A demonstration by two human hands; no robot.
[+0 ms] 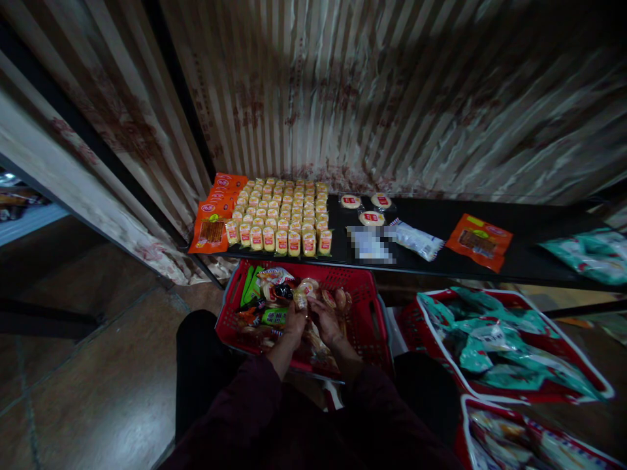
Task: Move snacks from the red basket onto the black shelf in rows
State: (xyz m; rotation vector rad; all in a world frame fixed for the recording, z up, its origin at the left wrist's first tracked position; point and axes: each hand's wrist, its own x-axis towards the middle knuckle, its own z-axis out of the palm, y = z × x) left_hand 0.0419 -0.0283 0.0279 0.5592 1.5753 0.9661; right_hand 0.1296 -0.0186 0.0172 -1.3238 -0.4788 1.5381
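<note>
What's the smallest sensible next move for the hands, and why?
I'd probably lift the left hand slightly: a small wrapped cake seems to be at its fingertips, the right hand is close beside it, and both hands are low over mixed packets in the red basket.

Matt black flat shelf (416,219); glossy teal plastic packets (494,336); red perforated plastic basket (360,287); wrinkled patterned cloth curtain (304,85).

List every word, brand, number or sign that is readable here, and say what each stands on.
"藤椒", probably, on the green packet in the red basket; the rest is blurred.
Too small or blurred to read: labels on the yellow cakes, round cakes, orange packets and teal packets.
Pixelated: the pale patch on the shelf.
</note>
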